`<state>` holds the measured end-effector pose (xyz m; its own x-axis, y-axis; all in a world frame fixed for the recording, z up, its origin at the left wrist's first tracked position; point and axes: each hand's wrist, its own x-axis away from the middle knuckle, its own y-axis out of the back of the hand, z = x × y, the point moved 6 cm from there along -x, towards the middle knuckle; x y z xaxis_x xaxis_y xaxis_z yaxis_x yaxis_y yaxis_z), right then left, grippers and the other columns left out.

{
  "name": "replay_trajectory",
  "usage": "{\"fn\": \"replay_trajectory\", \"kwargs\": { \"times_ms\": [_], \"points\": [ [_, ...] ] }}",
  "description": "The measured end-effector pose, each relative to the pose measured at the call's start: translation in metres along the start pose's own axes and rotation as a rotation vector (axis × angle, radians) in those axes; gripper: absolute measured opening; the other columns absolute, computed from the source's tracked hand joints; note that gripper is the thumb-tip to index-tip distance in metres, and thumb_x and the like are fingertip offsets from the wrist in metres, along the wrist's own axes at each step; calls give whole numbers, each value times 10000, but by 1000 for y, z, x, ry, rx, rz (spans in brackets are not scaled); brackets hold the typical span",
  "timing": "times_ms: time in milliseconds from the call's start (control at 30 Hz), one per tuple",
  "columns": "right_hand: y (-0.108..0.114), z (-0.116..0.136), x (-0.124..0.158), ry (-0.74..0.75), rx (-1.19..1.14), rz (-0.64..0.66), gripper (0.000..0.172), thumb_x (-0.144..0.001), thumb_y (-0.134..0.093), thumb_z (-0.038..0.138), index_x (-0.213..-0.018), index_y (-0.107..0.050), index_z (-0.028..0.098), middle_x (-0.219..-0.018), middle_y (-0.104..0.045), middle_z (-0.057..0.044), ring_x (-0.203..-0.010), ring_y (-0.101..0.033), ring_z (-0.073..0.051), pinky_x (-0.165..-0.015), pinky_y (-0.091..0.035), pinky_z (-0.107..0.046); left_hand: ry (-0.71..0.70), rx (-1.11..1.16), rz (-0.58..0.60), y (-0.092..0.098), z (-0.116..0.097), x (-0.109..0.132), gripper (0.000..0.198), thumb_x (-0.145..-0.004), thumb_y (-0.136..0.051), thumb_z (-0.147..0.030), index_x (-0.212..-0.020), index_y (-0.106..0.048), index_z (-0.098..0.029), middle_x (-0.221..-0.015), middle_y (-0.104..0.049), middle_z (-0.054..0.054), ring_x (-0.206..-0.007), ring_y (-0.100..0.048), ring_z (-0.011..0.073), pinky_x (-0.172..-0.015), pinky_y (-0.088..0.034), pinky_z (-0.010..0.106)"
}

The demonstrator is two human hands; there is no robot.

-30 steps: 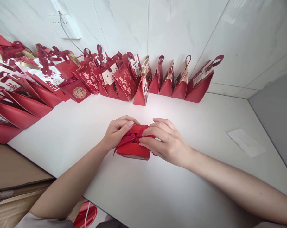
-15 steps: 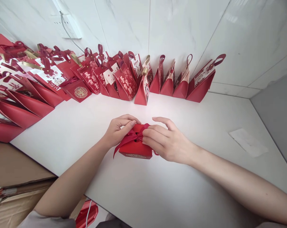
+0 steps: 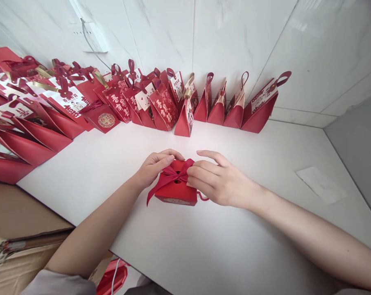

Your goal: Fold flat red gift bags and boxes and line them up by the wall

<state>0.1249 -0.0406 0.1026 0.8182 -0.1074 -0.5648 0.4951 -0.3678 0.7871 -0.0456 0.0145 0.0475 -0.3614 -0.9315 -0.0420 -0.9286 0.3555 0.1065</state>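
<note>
A small red gift box [image 3: 175,195] lies on the white table in front of me, a gold pattern on its near face. On its top a dark red ribbon [image 3: 163,184] is tied in a bow, one tail hanging past the left side. My left hand [image 3: 156,166] grips the box at its far left, thumb on top and fingers behind. With curled fingers, my right hand [image 3: 219,180] pinches the bow's right loop; its index finger is stretched out. The fingertips on the ribbon are partly hidden. A red twisted cord [image 3: 203,197] shows below the right hand.
Finished-looking red gift bags [image 3: 164,107] with ribbon handles line the wall and crowd the table's left side. A white slip of paper [image 3: 322,184] lies at the right. A cardboard box [image 3: 26,213] stands by the left edge; a cable [image 3: 90,41] runs from a wall socket.
My right hand has shifted slightly to the right, and more of the bow and the red cord shows. My left hand still holds the box in nearly the same place.
</note>
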Motion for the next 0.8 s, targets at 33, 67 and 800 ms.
{"fn": "replay_trajectory", "kwargs": {
  "times_ms": [33, 67, 800],
  "points": [
    [1, -2, 1, -7, -13, -4, 263, -989, -425, 76, -857, -614, 202, -875, -659, -7, -849, -611, -148, -1112, -395, -403, 3, 13, 5, 0, 1, 0, 371, -908, -576, -455, -754, -746, -164, -1105, -662, 98, -831, -640, 184, -735, -527, 303],
    [3, -3, 1, -13, -23, -10, 268, -989, -425, 75, -840, -606, 202, -856, -652, -4, -818, -606, -141, -1090, -415, -385, 8, 27, 10, 0, 1, 0, 386, -911, -573, -453, -730, -739, -156, -1116, -656, 98, -826, -637, 181, -731, -526, 298],
    [17, 32, -13, -113, -274, 76, 211, -953, -569, 354, -892, -671, 181, -1381, -556, -112, -1308, -450, -258, -1184, -256, -526, -67, -22, -383, -16, -9, 14, 317, -927, -570, -415, -803, -748, -184, -1000, -657, 66, -979, -611, 203, -893, -469, 293]
  ]
}}
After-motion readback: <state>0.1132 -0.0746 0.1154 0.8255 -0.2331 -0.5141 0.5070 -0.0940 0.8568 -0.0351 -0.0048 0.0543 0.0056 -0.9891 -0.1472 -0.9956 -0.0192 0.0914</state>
